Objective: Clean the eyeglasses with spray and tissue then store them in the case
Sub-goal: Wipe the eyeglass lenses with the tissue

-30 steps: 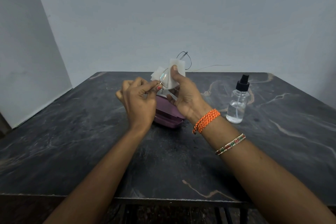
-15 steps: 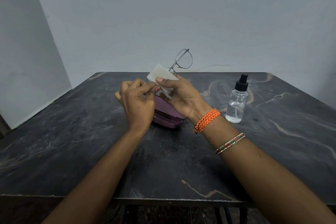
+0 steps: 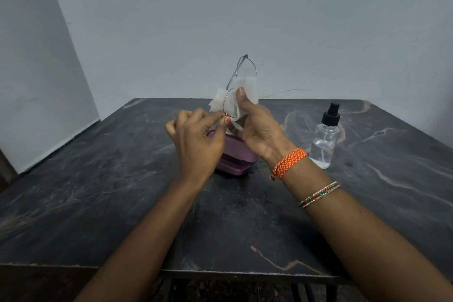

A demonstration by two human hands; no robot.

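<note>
Near table edge (image 3: 220, 271): bare dark stone, wide free surface ahead of forearms. Mid-table: purple case (image 3: 235, 157) resting flat, partly behind hands. Left hand (image 3: 196, 140) pinching eyeglasses (image 3: 241, 73) at lower frame, held above case. Right hand (image 3: 257, 127) pressing tissue (image 3: 247, 91) around lower lens, thumb on top. Spray bottle (image 3: 324, 140) upright right, well apart. Far edge meets wall.

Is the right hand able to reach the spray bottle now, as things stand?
Probably not at once: the right hand is busy pressing the tissue on the eyeglasses. The path looks free, though; the spray bottle stands upright on the table just beside that wrist.
</note>
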